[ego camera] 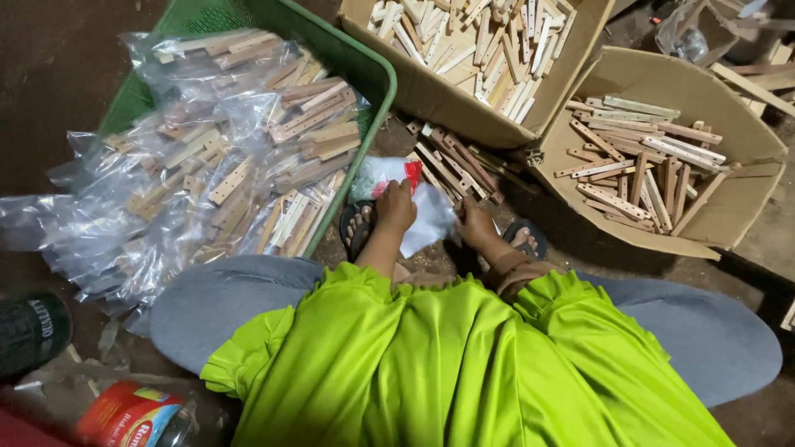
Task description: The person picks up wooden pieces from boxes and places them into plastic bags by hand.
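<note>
Now both hands grip a clear bag [431,217] on the floor between the feet: left hand [396,207] and right hand [474,223] clench its edges, seemingly opening it; filling calls for nearby sticks [451,165].

A crumpled clear plastic bag [426,219] lies on the ground beside wooden sticks [454,165]

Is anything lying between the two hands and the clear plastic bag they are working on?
Nothing visible does. The left hand and the right hand both rest directly on the clear plastic bag, one at each side. The loose wooden sticks lie on the floor just beyond it.
</note>
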